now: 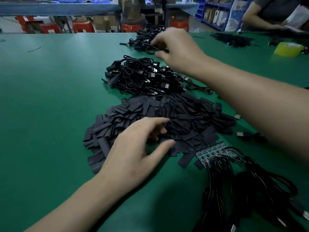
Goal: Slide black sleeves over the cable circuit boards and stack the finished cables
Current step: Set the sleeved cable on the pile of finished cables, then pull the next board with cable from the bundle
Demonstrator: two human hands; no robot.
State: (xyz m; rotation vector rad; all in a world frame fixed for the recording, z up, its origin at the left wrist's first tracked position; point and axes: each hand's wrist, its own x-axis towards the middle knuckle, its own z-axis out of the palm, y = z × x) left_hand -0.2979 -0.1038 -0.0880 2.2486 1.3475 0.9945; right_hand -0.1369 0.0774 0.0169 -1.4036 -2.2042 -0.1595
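A big heap of flat black sleeves (180, 118) lies in the middle of the green table (50, 97). My left hand (133, 153) hovers over its near edge, fingers loosely spread, holding nothing I can see. Beyond it sits a stack of finished black cables (142, 76) with USB plugs. My right hand (177, 47) reaches past that stack and pinches a thin black cable (151, 47) above a farther cable pile (147, 37). At the near right lie cables with bare green circuit boards (212, 152).
A yellow tape roll (287, 48) stands at the far right by another dark cable heap (234, 39). Another person's arm (257, 19) works at the back right corner. Loose USB plugs (242, 134) lie right of the sleeves. Red stools stand beyond the table's far edge.
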